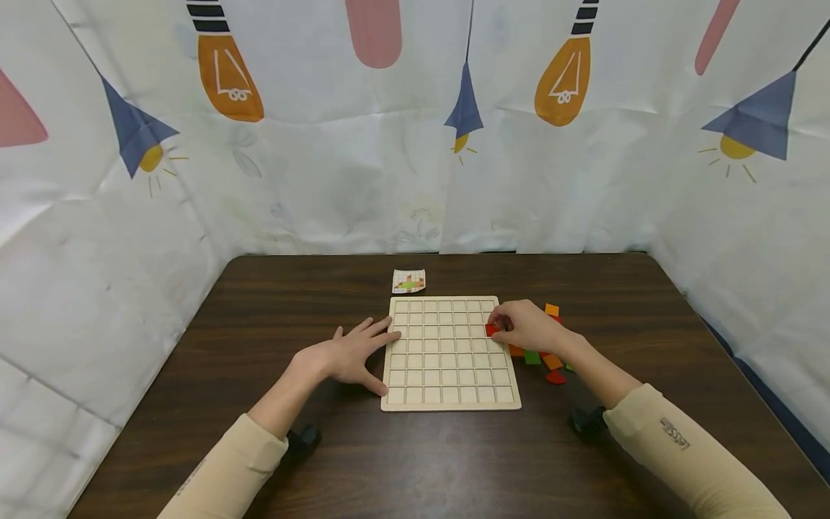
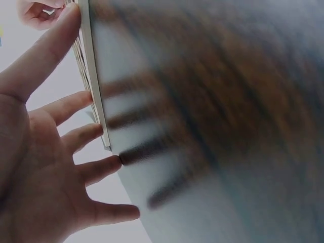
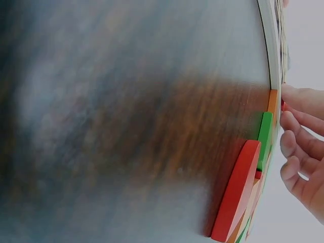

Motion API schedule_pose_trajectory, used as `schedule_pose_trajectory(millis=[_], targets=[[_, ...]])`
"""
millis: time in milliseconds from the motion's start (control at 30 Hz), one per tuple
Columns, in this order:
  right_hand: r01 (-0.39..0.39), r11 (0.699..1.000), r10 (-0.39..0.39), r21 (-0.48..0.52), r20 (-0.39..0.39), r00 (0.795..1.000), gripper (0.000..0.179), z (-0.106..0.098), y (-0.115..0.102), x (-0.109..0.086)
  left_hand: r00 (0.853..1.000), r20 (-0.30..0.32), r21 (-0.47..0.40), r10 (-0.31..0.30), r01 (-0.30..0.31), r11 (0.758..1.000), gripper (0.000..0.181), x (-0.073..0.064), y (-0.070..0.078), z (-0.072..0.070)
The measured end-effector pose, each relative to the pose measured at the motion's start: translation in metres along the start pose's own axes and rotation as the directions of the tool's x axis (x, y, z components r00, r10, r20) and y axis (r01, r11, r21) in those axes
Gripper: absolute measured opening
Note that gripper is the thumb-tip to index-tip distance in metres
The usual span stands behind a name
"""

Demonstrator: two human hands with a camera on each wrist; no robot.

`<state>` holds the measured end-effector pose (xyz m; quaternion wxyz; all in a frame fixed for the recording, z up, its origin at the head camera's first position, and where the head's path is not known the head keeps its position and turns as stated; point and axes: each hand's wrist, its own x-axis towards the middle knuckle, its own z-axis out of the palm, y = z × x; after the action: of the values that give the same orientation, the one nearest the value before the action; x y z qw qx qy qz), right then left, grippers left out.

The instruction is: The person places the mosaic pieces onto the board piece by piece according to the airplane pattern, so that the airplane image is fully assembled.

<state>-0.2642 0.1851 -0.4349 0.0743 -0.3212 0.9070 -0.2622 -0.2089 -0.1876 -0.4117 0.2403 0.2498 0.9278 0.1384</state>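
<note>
A pale wooden grid board (image 1: pixel 450 358) lies on the table in the head view. My right hand (image 1: pixel 528 326) pinches a small red block (image 1: pixel 491 330) over the board's right column, near the upper edge; whether the block is fully seated in a square cannot be told. Fingers spread, my left hand (image 1: pixel 346 358) rests along the board's left edge, thumb at its lower part. The left wrist view shows the straight fingers and thumb (image 2: pixel 45 55) touching that edge. In the right wrist view the pinching hand (image 3: pixel 306 136) largely hides the red block.
Right of the board lie several loose pieces, among them a green block (image 1: pixel 532 357), an orange block (image 1: pixel 552 362) and a red curved piece (image 1: pixel 555 377). A small pattern card (image 1: pixel 409 281) sits behind the board on the dark wooden table (image 1: pixel 428 461). A printed curtain (image 1: pixel 324 180) hangs behind.
</note>
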Motion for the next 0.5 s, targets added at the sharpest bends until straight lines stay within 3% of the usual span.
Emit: schedule_pose_trajectory(millis=[500], targets=[[0.004, 0.998, -0.003, -0.065, 0.007, 1.0, 0.02, -0.0013, -0.0002, 0.0026, 1.0, -0.013, -0.016, -0.006, 0.005, 1.0, 0.103, 0.0046, -0.0009, -0.0006]])
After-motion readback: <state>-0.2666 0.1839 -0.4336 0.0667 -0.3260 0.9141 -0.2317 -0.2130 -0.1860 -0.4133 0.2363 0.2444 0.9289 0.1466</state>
